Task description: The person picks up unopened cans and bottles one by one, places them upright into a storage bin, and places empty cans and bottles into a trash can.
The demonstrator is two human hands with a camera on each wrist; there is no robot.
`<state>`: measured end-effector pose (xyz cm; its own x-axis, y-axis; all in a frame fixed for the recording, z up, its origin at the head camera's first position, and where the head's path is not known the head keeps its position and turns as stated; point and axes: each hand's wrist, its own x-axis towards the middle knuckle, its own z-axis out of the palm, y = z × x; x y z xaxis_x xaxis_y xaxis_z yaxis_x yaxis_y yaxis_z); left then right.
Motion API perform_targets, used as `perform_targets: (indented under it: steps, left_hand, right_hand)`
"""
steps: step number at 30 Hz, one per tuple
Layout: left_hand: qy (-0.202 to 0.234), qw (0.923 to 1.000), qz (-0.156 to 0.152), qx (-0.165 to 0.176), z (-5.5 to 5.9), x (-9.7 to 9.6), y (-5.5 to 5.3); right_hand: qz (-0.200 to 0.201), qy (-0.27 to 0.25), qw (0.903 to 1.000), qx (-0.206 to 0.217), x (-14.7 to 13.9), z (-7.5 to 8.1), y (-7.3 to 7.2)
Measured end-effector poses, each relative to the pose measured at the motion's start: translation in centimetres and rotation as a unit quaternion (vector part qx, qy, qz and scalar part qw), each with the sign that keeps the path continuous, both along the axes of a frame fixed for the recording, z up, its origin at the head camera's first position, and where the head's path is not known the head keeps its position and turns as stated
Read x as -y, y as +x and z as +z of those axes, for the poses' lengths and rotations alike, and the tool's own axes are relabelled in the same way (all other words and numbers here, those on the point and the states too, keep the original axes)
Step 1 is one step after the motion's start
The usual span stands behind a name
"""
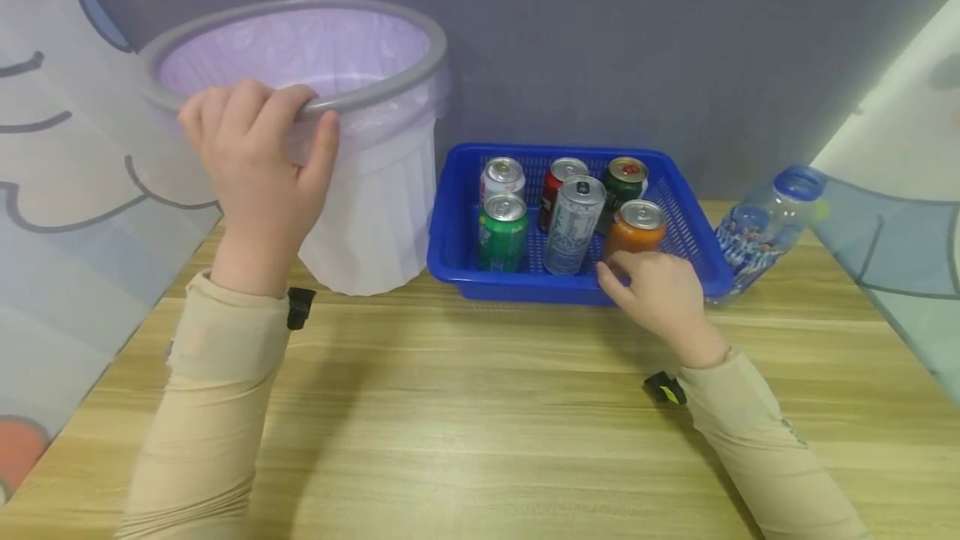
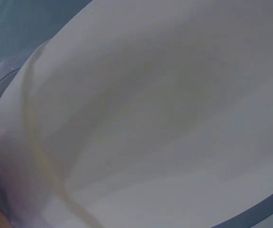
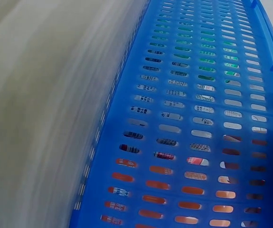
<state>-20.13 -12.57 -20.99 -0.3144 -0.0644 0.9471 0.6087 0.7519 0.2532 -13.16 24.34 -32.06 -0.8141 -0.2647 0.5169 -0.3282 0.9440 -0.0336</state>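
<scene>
In the head view my left hand (image 1: 251, 140) grips the grey rim of a white trash bin (image 1: 375, 207) lined with a thin lilac bag, fingers over the rim and thumb on the near side. My right hand (image 1: 656, 294) holds the front rim of a blue plastic basket (image 1: 525, 288), thumb outside and fingers over the edge, right in front of an orange can (image 1: 637, 227). Inside the basket stand a green can (image 1: 502, 236), a tall silver can (image 1: 573, 227) and several others. The right wrist view shows only the slotted basket wall (image 3: 174, 128), not the fingers.
A clear plastic bottle (image 1: 765, 227) with a blue top stands at the basket's right side. Behind everything rises a grey panel (image 1: 637, 48). Cartoon-printed surfaces flank the wooden table (image 1: 465, 423) on both sides.
</scene>
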Motion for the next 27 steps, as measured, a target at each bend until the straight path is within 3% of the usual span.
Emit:
perform_targets:
  steps: [6, 10, 15, 21, 27]
  left_hand:
    - [0.002, 1.0000, 0.000, 0.001, 0.0, 0.0, -0.1]
    - [0.002, 1.0000, 0.003, 0.001, -0.1, 0.1, -0.1]
    - [0.005, 1.0000, 0.004, -0.004, -0.1, 0.0, -0.3]
    - [0.014, 0.9999, 0.004, -0.009, -0.1, -0.2, -0.3]
    - [0.017, 0.9998, 0.005, -0.013, -0.1, -0.3, -0.4]
  right_hand:
    - [0.013, -0.008, 0.9996, 0.025, -0.2, 0.4, 0.0]
    - [0.033, -0.049, 0.9970, 0.049, -0.4, 0.9, 0.1]
    - [0.063, -0.099, 0.9926, 0.033, -0.8, 1.4, 0.4]
    - [0.068, -0.139, 0.9866, -0.052, -1.8, 2.1, 0.4]
    - [0.010, -0.244, 0.9549, -0.169, -3.1, 3.0, 0.2]
